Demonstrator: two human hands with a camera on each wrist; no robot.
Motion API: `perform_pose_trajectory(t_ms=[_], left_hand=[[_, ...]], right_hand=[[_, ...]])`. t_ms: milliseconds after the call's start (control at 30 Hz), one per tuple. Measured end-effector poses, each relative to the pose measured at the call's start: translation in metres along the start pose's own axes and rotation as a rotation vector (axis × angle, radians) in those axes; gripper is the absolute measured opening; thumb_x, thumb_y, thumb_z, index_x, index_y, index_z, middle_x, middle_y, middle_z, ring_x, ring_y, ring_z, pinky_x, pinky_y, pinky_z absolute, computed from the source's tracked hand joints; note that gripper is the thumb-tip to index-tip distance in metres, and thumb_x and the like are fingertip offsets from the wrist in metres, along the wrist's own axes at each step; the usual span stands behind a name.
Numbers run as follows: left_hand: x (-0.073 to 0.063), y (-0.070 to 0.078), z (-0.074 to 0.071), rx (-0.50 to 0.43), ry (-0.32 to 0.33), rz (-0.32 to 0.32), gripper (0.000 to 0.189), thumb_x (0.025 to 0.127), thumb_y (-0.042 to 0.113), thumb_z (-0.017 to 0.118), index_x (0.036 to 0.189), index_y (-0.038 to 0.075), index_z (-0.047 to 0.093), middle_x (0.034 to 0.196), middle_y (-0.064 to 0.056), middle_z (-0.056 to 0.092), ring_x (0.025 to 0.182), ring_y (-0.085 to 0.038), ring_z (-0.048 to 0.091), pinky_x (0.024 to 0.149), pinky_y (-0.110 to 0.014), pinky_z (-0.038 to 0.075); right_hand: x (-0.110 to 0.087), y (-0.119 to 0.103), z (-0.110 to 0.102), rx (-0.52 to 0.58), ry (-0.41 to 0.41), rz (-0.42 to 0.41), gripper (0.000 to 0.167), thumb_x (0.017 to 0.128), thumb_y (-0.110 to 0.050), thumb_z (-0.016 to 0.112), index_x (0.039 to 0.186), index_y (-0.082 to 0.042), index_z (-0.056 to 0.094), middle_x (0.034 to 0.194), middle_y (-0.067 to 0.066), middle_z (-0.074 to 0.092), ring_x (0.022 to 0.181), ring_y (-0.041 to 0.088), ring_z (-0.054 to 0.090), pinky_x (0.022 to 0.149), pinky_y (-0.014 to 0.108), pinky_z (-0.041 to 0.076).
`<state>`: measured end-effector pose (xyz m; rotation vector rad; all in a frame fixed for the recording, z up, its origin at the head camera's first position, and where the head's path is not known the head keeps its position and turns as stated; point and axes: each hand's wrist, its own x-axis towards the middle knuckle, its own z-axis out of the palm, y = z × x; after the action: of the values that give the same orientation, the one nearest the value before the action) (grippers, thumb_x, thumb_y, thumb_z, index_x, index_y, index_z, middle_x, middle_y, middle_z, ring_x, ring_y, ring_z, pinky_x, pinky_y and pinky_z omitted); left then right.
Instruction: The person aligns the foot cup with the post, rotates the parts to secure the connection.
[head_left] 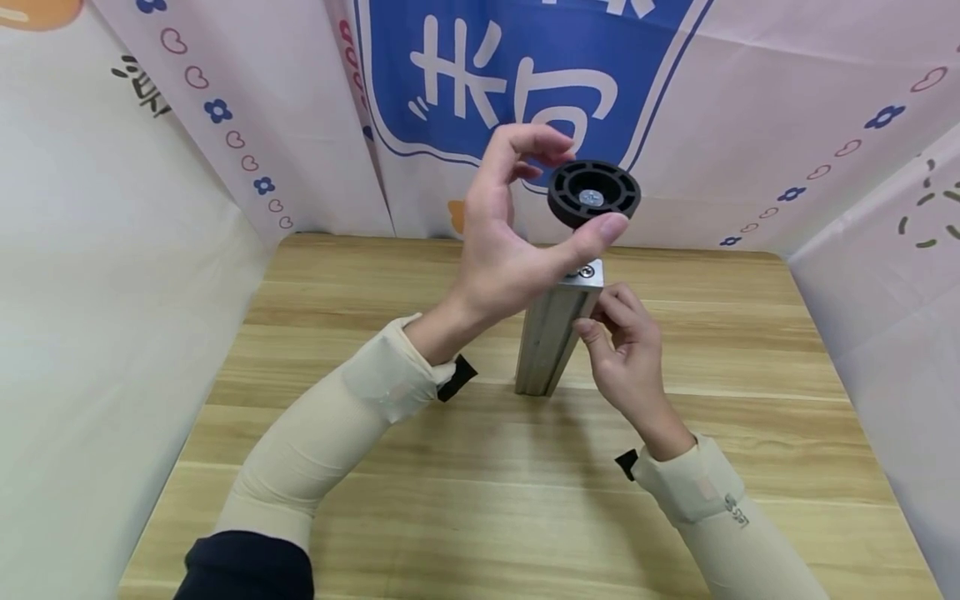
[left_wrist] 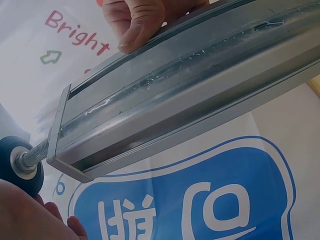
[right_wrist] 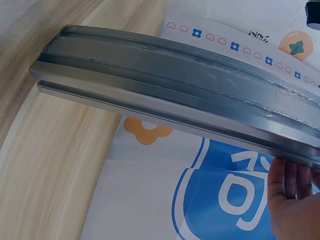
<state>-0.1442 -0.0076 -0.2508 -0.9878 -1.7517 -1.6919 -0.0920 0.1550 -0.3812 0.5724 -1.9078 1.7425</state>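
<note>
An aluminium profile (head_left: 558, 333) stands upright on the table, with a metal end plate (head_left: 592, 273) screwed on top. From that plate rises a threaded stud (left_wrist: 37, 153) carrying a black round levelling foot (head_left: 632, 187). My left hand (head_left: 498, 242) is curled around the foot, thumb at its near rim and index finger bent close to its far left edge. Lower down, my right hand (head_left: 626, 350) grips the profile's right side near the top between thumb and fingers. In the right wrist view the profile's bare lower end shows beside the wooden table.
The wooden table (head_left: 450, 517) has white printed cloth (head_left: 720, 150) behind and at both sides. Black tape patches (head_left: 459, 379) lie on the tabletop by each wrist. Beige sleeves cover both forearms.
</note>
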Motion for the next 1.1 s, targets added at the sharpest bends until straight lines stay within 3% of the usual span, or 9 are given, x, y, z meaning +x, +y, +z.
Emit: perform_pose_trajectory(t_ms=[333, 667, 933, 1100], left_hand=[[-0.0004, -0.0026, -0.0017, -0.039, -0.004, 0.007, 0.054, 0.079, 0.012, 0.079, 0.122, -0.01, 0.055, 0.119, -0.023, 0.063, 0.113, -0.013, 0.056, 0.1, -0.028, 0.041], [-0.0014, -0.0057, -0.0007, -0.145, -0.016, 0.0, 0.048, 0.086, 0.019, 0.065, 0.122, -0.01, 0.051, 0.122, -0.031, 0.069, 0.116, -0.029, 0.065, 0.1, -0.025, 0.042], [-0.0021, -0.0059, 0.0018, -0.218, -0.061, -0.025, 0.047, 0.092, 0.022, 0.048, 0.122, -0.014, 0.048, 0.124, -0.037, 0.067, 0.111, -0.035, 0.066, 0.105, -0.037, 0.053], [-0.0029, -0.0034, 0.0027, -0.28, -0.11, -0.065, 0.046, 0.097, 0.018, 0.039, 0.127, -0.016, 0.044, 0.131, -0.037, 0.062, 0.117, -0.035, 0.063, 0.098, -0.045, 0.06]], right_hand=[[-0.0001, 0.0001, 0.0006, 0.005, 0.0, -0.001, 0.04, 0.095, -0.022, 0.072, 0.104, 0.017, 0.069, 0.098, -0.007, 0.057, 0.085, 0.007, 0.057, 0.075, 0.017, 0.052], [0.0008, -0.0013, 0.0005, -0.003, 0.003, 0.009, 0.033, 0.095, -0.014, 0.072, 0.106, 0.017, 0.069, 0.098, -0.007, 0.057, 0.085, 0.007, 0.057, 0.075, 0.016, 0.053], [0.001, -0.0024, 0.0012, -0.024, 0.006, 0.03, 0.017, 0.094, 0.002, 0.07, 0.104, 0.016, 0.069, 0.097, -0.006, 0.056, 0.085, 0.007, 0.058, 0.075, 0.016, 0.054], [0.0007, -0.0021, 0.0013, -0.018, 0.004, 0.03, 0.028, 0.096, -0.01, 0.071, 0.106, 0.016, 0.069, 0.097, -0.006, 0.056, 0.085, 0.007, 0.058, 0.076, 0.016, 0.054]])
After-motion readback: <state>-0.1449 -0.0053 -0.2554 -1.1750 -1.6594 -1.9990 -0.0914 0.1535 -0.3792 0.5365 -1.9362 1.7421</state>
